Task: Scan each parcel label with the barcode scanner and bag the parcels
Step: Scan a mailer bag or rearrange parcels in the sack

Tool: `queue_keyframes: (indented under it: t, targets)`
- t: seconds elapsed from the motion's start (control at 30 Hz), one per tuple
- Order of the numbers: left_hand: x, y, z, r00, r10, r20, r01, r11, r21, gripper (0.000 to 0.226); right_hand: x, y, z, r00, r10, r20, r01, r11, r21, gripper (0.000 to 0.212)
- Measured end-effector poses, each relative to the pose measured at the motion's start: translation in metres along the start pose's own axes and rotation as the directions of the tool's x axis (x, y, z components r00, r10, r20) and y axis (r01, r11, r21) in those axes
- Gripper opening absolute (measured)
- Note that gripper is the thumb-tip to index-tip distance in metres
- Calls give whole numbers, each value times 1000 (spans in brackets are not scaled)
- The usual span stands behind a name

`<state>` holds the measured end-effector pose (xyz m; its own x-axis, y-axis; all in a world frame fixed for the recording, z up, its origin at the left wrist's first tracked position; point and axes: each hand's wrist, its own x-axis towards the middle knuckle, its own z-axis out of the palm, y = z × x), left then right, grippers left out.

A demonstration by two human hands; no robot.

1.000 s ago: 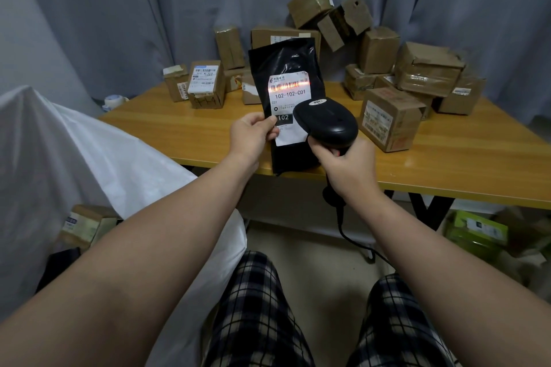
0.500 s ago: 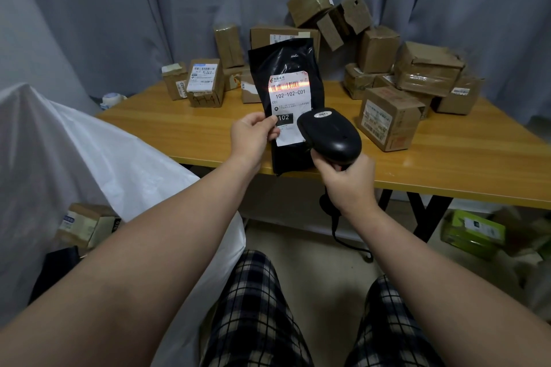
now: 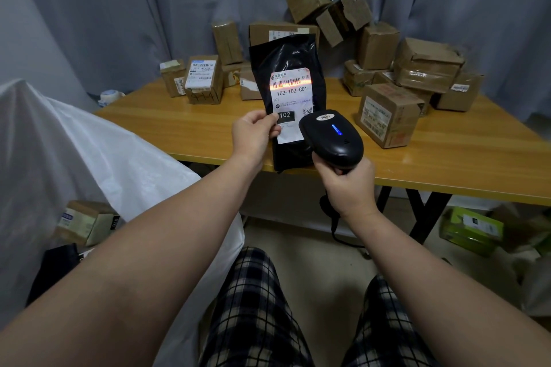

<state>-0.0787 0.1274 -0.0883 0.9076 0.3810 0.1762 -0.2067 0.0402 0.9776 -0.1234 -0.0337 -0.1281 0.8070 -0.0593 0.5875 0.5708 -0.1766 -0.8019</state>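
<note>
Lap: plaid trousers (image 3: 253, 307) at the bottom edge, both forearms reaching out above them.
White bag (image 3: 74, 143): open at the person's left, with a cardboard parcel (image 3: 86, 222) showing through its side.
Right hand (image 3: 348, 185): fingers curled tight round the handle of the barcode scanner (image 3: 334, 137), a blue light lit on its head, its cable hanging below.
Left hand (image 3: 253, 137): thumb and fingers pinch the left edge of the black parcel (image 3: 286, 53), holding it upright over the near table edge.
Label (image 3: 290, 92): white, faces the scanner, with a red scan line across the barcode.
Table (image 3: 179, 125): wooden, behind the held parcel.
Boxes (image 3: 426, 65): brown cartons piled along the far side, one box (image 3: 387, 115) nearer on the right.
Curtain (image 3: 119, 9): grey, behind the pile.
</note>
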Motion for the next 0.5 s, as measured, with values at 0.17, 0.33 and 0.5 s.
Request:
queue_keyframes:
  t: [0.17,0.33,0.5]
  targets:
    - [-12,2,0,999,15,-30,-16,999,-36,11,0,-6,0,1000,-1,12,1,1000,0,30]
    - [-43,10,-9,994,63,-84,-71,993,-93,11,-5,-15,5,999,8,39,-10,1000,27,28]
    - [-78,19,-45,984,59,-167,-84,985,-148,11,-2,-37,30,954,59,292,-94,990,108,21]
